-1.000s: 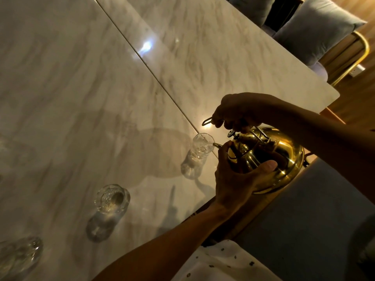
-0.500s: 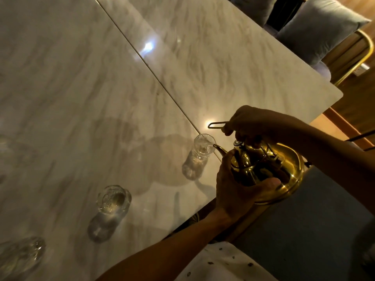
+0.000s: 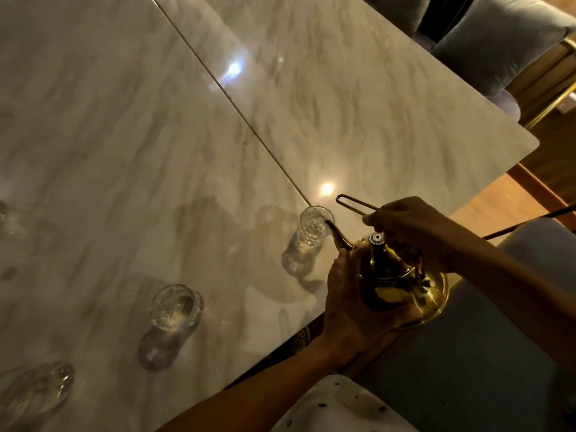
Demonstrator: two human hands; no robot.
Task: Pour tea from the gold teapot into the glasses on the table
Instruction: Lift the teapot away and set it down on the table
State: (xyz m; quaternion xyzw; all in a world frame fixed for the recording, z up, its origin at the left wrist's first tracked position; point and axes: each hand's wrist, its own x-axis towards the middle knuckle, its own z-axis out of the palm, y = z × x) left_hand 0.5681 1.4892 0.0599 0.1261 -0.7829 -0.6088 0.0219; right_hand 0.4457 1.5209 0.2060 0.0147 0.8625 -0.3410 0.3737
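Observation:
The gold teapot (image 3: 402, 285) hangs just off the near edge of the marble table (image 3: 218, 135), tilted to the left. Its thin spout rests over the rim of a tall clear glass (image 3: 313, 232). My right hand (image 3: 411, 226) grips the teapot's wire handle from above. My left hand (image 3: 349, 304) cups the pot's body from below and the side. A second glass (image 3: 176, 307) stands to the lower left. A third glass (image 3: 34, 391) sits at the bottom left corner, blurred.
A seam runs diagonally across the table top. Another glass object (image 3: 6, 219) shows at the left edge. Grey-cushioned chairs (image 3: 498, 42) with gold frames stand beyond the far right corner. A grey seat (image 3: 467, 369) lies under my arms.
The teapot has tipped less steeply, its lid knob now facing up, while the spout stays at the glass rim. My right hand and the handle have dropped lower and to the right.

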